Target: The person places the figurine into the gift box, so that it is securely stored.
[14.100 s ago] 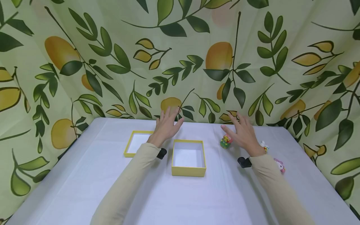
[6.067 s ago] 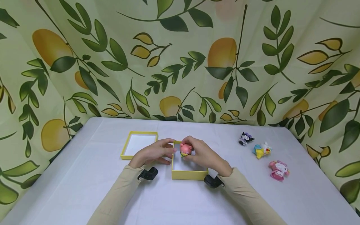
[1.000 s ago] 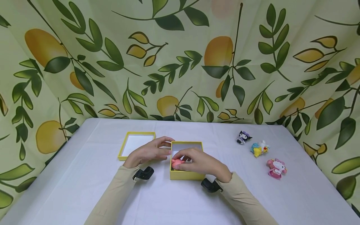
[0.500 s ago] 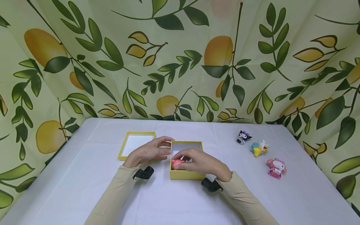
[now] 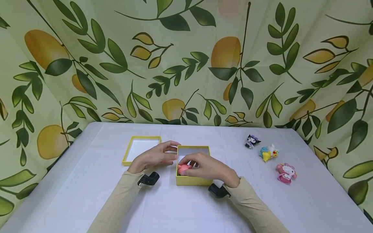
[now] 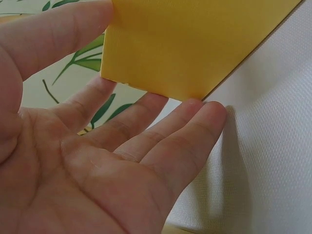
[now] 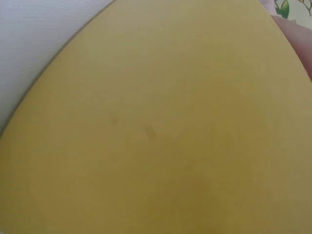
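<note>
In the head view, a yellow box (image 5: 193, 182) with a white inside stands at the middle of the table. My right hand (image 5: 208, 166) reaches into it and pinches a pink toy figurine (image 5: 183, 169) at the near left corner; the figurine's lower part is hidden. At the box's left side is my left hand (image 5: 155, 157), fingers extended. The left wrist view shows those fingers, slightly bent, with their tips touching the edge of the yellow box (image 6: 195, 44). Yellow box wall (image 7: 156, 122) fills most of the right wrist view.
A shallow yellow-rimmed lid (image 5: 125, 159) lies left of the box, partly behind the left hand. To the right are a black-and-purple figurine (image 5: 251, 141), a blue-and-yellow one (image 5: 268, 153) and a pink-and-white one (image 5: 286, 173). A leaf-patterned curtain (image 5: 186, 64) hangs behind the table.
Earlier the hands were apart and the box bare inside; then the right hand held the pink figurine above it. The figurine is now lowered inside. Over the last second almost nothing moves.
</note>
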`<state>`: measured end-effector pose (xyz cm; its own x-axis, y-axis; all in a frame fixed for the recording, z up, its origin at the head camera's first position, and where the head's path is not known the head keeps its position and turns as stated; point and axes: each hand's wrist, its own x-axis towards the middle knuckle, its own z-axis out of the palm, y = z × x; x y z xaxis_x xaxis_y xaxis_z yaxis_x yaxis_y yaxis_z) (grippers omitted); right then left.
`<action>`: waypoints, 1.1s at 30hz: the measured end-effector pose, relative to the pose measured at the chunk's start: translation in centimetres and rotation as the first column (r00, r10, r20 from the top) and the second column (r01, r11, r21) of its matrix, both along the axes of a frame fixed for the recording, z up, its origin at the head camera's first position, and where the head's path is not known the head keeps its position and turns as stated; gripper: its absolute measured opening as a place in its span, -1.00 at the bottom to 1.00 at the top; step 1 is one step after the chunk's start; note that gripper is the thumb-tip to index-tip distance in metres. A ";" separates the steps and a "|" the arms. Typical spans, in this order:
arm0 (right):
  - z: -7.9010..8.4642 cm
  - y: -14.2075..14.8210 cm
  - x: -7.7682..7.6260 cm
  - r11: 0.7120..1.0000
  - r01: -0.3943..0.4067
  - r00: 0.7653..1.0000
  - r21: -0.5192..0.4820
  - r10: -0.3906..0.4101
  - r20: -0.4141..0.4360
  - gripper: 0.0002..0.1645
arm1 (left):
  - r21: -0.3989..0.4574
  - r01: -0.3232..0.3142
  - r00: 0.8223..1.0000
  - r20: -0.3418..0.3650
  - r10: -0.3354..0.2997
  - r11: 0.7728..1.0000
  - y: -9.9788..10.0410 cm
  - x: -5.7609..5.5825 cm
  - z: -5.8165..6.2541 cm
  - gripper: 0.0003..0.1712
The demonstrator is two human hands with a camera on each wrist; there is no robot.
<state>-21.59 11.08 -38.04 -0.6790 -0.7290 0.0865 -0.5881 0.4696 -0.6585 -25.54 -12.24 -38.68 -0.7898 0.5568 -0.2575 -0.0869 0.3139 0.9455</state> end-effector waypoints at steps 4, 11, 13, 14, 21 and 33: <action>0.0 0.0 0.0 1.000 0.004 1.000 -0.014 -0.004 -0.005 -0.73 | 0.007 0.005 1.000 -0.005 -0.005 1.000 0.0 0.0 -0.1 -0.42; 0.3 0.0 0.2 1.000 0.009 1.000 -0.023 -0.009 -0.010 -0.75 | 0.006 0.008 1.000 -0.009 -0.008 1.000 0.0 0.1 0.1 -0.44; 0.3 0.0 0.1 1.000 0.005 1.000 -0.030 -0.005 -0.001 -0.76 | 0.003 0.008 1.000 -0.012 -0.008 1.000 0.1 0.1 0.2 -0.44; 0.3 0.0 0.1 0.999 0.003 1.000 -0.035 -0.003 0.003 -0.77 | 0.003 0.008 1.000 -0.014 -0.008 1.000 0.1 0.2 0.2 -0.44; 0.3 0.1 0.0 0.998 -0.008 1.000 -0.056 0.009 0.026 -0.75 | 0.007 0.010 1.000 -0.018 -0.010 1.000 0.0 0.2 0.3 -0.43; 0.5 0.3 0.0 0.998 0.022 0.999 -0.051 -0.020 0.047 -0.71 | -0.004 0.006 1.000 -0.009 -0.007 1.000 0.0 0.2 0.2 -0.43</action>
<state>-21.54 11.34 -37.51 -0.6984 -0.7098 0.0917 -0.5463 0.4461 -0.7089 -25.38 -12.27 -38.49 -0.7884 0.5608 -0.2529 -0.0766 0.3184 0.9449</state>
